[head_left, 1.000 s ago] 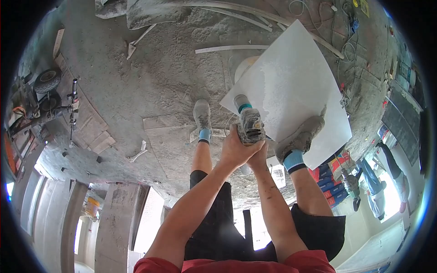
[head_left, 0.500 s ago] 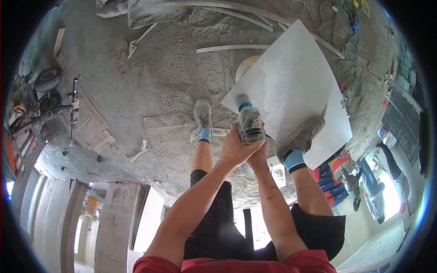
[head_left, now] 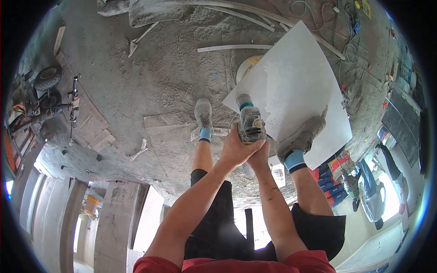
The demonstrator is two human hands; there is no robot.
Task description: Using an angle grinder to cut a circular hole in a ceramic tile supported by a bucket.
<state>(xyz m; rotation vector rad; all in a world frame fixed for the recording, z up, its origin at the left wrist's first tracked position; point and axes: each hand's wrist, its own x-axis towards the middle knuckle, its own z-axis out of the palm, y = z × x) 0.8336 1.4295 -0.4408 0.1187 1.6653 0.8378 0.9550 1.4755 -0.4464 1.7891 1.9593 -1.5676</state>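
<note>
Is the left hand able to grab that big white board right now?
Probably not: the left hand is wrapped around the dusty power tool and would have to let go first, though most of the white board lies uncovered.

Tool's grip and tub's far side out of sight

The left hand (head_left: 236, 146) covers the rear grip of the handheld power tool (head_left: 251, 125), and most of the right hand's (head_left: 260, 157) fingers are hidden behind both; how they wrap cannot be told. Whether the tool's front end touches the white board (head_left: 302, 68) near its left corner is unclear. The board's upper-left edge hides part of a round tub (head_left: 243, 70); the right shoe (head_left: 302, 136) covers some of its lower edge. The picture's lower edge cuts the red sleeves (head_left: 157, 265). The distant person (head_left: 372, 193) is too small for detail.
</note>
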